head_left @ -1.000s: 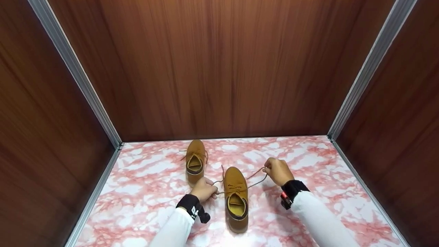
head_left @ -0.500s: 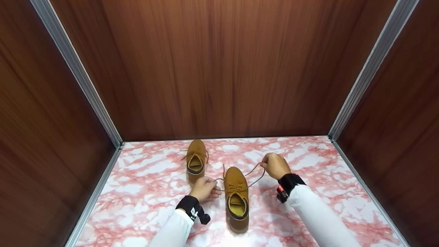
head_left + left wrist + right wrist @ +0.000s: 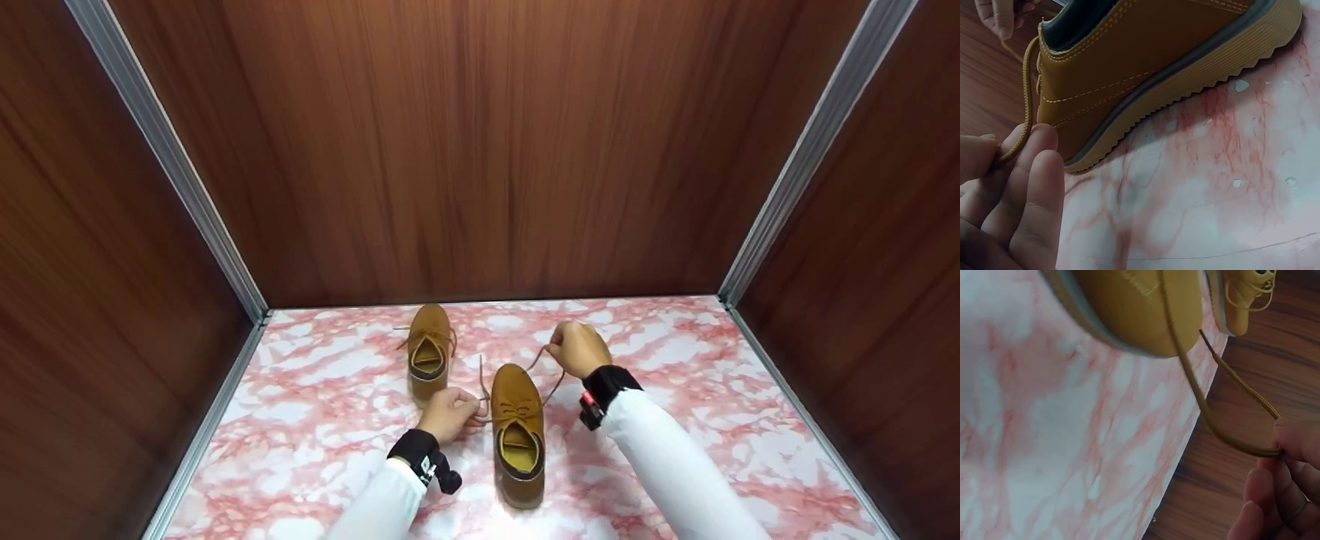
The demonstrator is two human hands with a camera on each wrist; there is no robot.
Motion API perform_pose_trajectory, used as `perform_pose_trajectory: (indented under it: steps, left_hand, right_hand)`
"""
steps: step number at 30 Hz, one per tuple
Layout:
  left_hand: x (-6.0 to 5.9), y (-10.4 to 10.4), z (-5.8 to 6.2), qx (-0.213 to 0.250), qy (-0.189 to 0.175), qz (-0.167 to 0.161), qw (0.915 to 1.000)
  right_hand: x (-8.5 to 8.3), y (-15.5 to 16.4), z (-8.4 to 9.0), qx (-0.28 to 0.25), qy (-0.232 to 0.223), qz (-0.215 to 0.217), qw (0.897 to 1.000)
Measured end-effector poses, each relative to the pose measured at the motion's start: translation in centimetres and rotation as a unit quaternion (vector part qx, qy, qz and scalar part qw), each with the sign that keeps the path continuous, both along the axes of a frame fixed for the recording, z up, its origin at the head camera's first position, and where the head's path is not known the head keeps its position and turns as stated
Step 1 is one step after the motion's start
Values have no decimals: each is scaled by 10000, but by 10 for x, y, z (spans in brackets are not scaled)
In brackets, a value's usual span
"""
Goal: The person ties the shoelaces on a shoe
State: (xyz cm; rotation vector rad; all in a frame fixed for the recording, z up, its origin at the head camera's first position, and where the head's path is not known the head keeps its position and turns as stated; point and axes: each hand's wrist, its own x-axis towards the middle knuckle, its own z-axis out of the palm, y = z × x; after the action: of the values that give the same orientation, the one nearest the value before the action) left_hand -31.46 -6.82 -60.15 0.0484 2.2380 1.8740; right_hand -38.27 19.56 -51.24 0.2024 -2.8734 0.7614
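Note:
A tan lace-up shoe [image 3: 517, 431] stands on the pink marbled surface [image 3: 712, 420], toe pointing away from me. My left hand [image 3: 450, 413] sits at its left side and pinches one lace end [image 3: 1023, 121] between thumb and fingers. My right hand [image 3: 576, 350] is just right of the toe and pinches the other lace end [image 3: 1224, 433], which runs back over the toe. The shoe's side and ridged sole [image 3: 1185, 84] fill the left wrist view. A second tan shoe [image 3: 428, 352] stands behind and to the left, untouched.
Dark wood panels [image 3: 480, 150] wall in the surface at the back and on both sides, with metal strips [image 3: 787, 202] in the corners. Bare marbled surface lies right of the shoes and in front of them.
My right hand has carried its lace end leftward and away from me, from well right of the shoe to just beside its toe. My left hand has barely moved.

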Motion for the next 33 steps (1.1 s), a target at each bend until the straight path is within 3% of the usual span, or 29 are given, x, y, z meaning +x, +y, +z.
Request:
perform_pose_trajectory:
  steps: [7,10,15,18,24,33]
  left_hand:
    - [0,1,-1,-276,240,-69,9993]
    - [1,1,-1,-363,430,-85,9984]
    - [0,0,-3,-883,1021,18,9909]
    - [-1,-2,-3,-1081,1253,102,9862]
    - [-3,-2,-4,-1273,1333,166,9827]
    - [-4,0,-4,-1197,1233,214,9849]
  right_hand:
    - [0,-33,7,14,200,110,9997]
    - [1,-48,8,-186,180,464,9986]
    - [4,-58,4,-694,-11,1259,9896]
    - [5,-54,0,-788,17,1383,9873]
    - [7,-32,-11,-801,-135,1470,9858]
    - [20,-18,-24,-529,-583,2384,9680]
